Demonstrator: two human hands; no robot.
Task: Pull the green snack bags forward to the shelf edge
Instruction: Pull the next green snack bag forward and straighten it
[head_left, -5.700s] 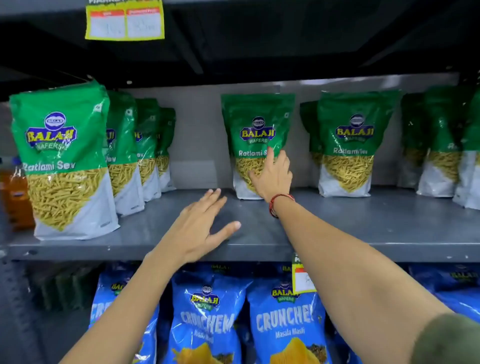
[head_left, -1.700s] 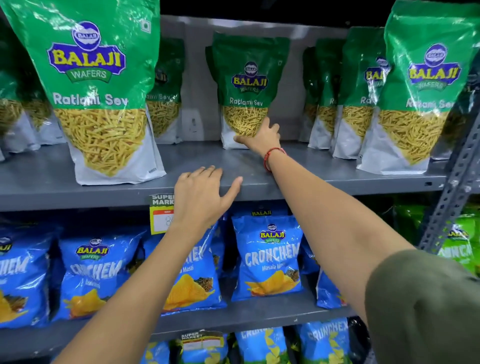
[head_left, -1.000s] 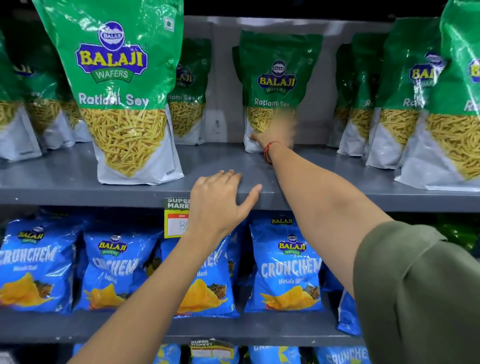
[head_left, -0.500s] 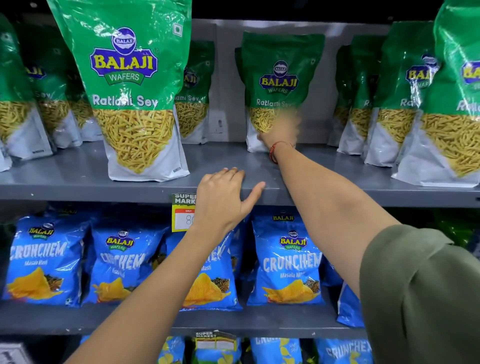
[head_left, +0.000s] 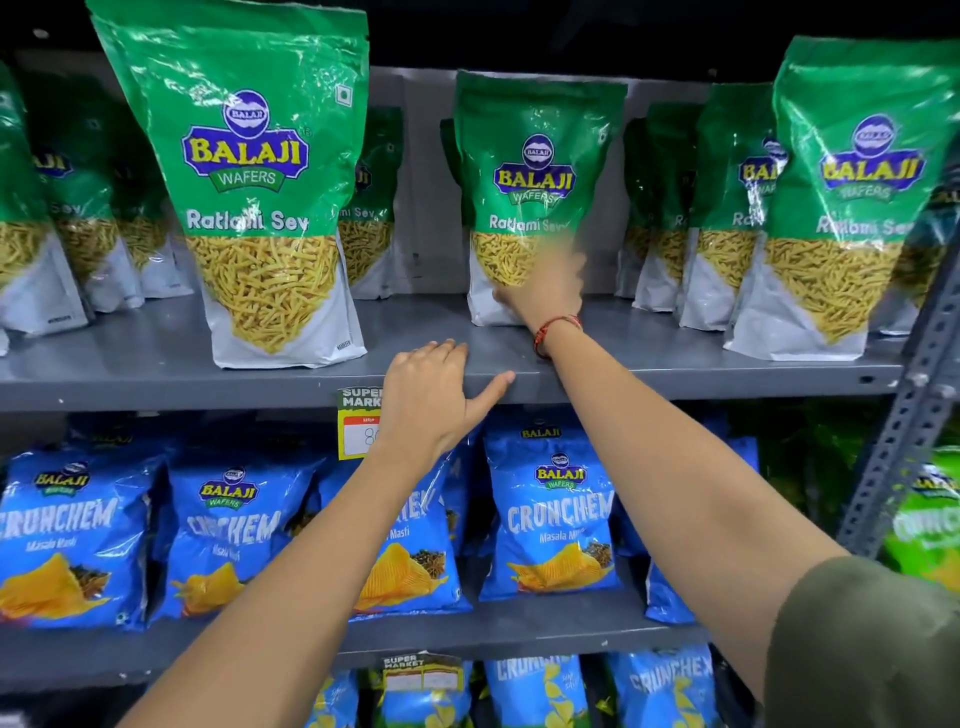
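Green Balaji Ratlami Sev bags stand on the grey shelf (head_left: 156, 376). The middle green bag (head_left: 535, 166) stands upright partway back from the edge. My right hand (head_left: 548, 291), blurred by motion, is closed on its lower front, thumb at the bag's left. Fingers over the top and thumb along the front, my left hand (head_left: 431, 400) rests on the shelf edge and holds nothing. A left front bag (head_left: 270, 208) and a right front bag (head_left: 841, 218) stand at the shelf edge, with more green bags lined up behind them.
Blue Crunchem bags (head_left: 556, 519) fill the shelf below. A yellow price tag (head_left: 356, 431) hangs on the shelf edge beside my left hand. A perforated grey upright (head_left: 904, 441) stands at the right, with lighter green bags (head_left: 930, 525) beyond it.
The middle green bag has slid forward toward the shelf edge with my right hand on it. My left hand has stayed on the shelf edge.
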